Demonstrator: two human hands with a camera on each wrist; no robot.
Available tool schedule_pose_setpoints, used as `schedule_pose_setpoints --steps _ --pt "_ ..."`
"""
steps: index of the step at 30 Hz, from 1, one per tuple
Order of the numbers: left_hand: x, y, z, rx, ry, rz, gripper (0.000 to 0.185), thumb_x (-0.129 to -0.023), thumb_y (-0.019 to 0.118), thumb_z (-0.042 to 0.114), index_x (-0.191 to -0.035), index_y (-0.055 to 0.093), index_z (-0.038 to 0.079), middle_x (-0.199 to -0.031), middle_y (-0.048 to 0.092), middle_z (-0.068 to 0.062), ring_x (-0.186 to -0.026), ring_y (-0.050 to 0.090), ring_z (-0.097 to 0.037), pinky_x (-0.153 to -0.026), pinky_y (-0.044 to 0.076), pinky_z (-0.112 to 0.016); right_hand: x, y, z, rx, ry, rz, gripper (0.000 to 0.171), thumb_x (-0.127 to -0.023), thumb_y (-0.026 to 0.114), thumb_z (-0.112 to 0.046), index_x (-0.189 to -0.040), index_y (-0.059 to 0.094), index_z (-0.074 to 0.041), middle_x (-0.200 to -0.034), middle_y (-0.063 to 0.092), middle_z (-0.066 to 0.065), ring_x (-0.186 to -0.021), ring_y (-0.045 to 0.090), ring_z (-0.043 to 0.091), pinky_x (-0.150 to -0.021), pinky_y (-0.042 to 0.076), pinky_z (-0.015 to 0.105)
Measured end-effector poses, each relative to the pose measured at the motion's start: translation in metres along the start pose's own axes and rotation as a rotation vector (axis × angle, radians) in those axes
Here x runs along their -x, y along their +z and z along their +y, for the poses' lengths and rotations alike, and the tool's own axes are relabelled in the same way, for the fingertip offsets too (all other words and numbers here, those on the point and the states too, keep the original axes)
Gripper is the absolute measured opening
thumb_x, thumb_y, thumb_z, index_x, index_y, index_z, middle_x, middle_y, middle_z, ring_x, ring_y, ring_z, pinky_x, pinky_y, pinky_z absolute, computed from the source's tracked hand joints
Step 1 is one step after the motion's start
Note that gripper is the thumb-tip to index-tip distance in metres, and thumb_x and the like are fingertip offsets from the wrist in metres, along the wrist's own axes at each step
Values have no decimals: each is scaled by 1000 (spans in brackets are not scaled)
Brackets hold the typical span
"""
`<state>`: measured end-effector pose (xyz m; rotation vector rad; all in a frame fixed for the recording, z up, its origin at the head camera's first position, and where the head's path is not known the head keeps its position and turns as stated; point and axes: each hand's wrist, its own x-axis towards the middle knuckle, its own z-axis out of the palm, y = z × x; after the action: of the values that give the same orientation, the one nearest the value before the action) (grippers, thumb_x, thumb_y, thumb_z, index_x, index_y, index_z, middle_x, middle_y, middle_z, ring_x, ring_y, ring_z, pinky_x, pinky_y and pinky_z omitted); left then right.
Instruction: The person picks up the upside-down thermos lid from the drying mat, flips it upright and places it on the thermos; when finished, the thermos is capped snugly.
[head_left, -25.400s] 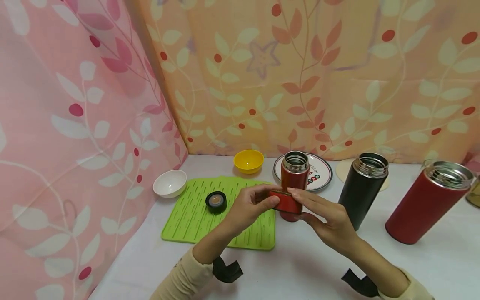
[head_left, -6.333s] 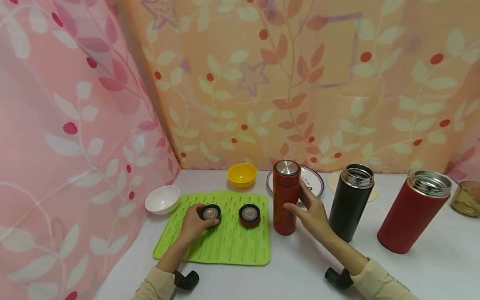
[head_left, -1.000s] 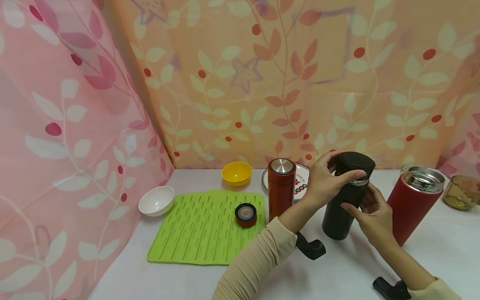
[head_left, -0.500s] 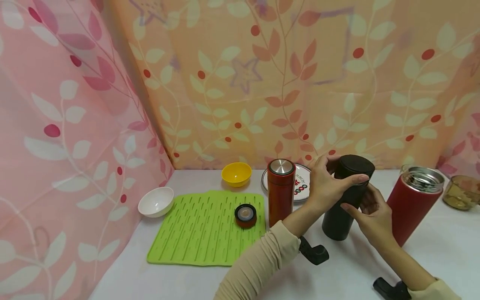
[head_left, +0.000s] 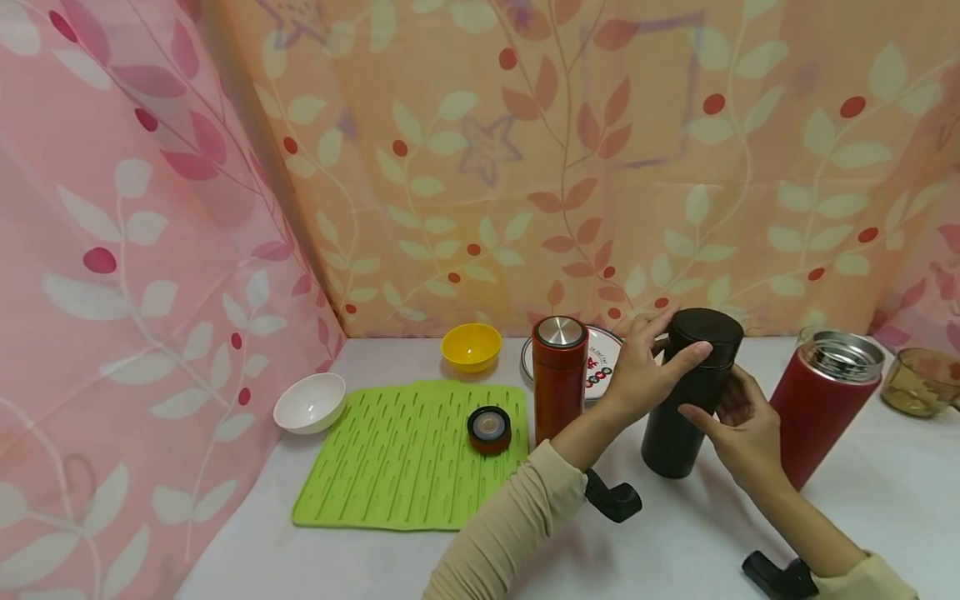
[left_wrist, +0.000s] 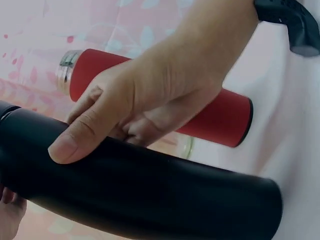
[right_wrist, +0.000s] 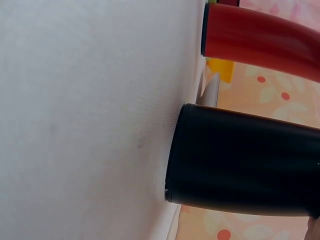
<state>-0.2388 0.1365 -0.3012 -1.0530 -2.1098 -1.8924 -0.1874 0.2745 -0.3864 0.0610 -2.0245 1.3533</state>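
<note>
A black thermos bottle [head_left: 673, 433] stands upright on the table, its black lid [head_left: 708, 329] sitting on the neck with no steel showing between them. My left hand [head_left: 647, 371] pinches the lid from the left, thumb in front. Around the bottle's upper body, my right hand [head_left: 746, 429] holds it from the right. The left wrist view shows the right hand's thumb lying along the black bottle [left_wrist: 165, 190]. In the right wrist view the base of the black bottle [right_wrist: 240, 160] meets the tabletop. A red-brown lid [head_left: 489, 430] rests upturned on the green mat [head_left: 397, 475].
Left of the hands is a lidded red thermos [head_left: 558, 392], before a patterned plate [head_left: 603, 350]. An uncapped, larger red thermos [head_left: 821, 417] stands close right, an amber glass cup [head_left: 918, 387] beyond it. A yellow bowl [head_left: 471, 347] and a white bowl [head_left: 310, 404] sit by the mat.
Earlier the smaller red thermos was uncapped; then it got its lid. The left hand took the black lid from the mat to the black thermos, where the last steel strip has disappeared under it.
</note>
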Motion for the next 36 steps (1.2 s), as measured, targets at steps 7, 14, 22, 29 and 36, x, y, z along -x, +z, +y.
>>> schedule_pose_setpoints --steps 7,14,22,29,36 --pt "-1 10 5 -94 -21 110 63 -71 79 29 -128 53 20 -99 40 6 -90 45 2 -75 43 -11 1 1 -1 27 -17 6 75 -73 73 3 -138 40 -13 -127 54 -15 -105 52 -14 -84 40 3" --pt "0 4 0 67 -3 106 58 -76 75 19 -127 49 11 -111 57 0 -100 53 4 -90 43 -12 0 2 -2 -21 -26 4 76 -72 72 8 -138 40 -11 -121 54 -21 -104 53 -11 -84 40 3" --pt "1 6 -1 29 23 86 54 -79 73 21 -126 50 11 -119 54 1 -105 50 4 -91 42 -12 0 1 0 -26 -32 -1 75 -72 71 8 -137 39 -11 -122 53 -21 -105 53 -11 -85 40 3" --pt "2 13 2 -41 -41 183 63 -68 81 27 -120 46 16 -113 47 8 -94 45 7 -80 44 -12 2 1 -1 -8 -27 -2 74 -73 71 7 -138 39 -10 -120 52 -23 -103 53 -13 -84 40 3" --pt "2 3 -5 192 33 70 48 -82 69 12 -124 47 5 -119 56 -8 -107 54 0 -96 40 -13 0 2 -1 -57 -45 3 76 -71 70 13 -137 40 -9 -118 54 -22 -103 55 -9 -84 41 4"
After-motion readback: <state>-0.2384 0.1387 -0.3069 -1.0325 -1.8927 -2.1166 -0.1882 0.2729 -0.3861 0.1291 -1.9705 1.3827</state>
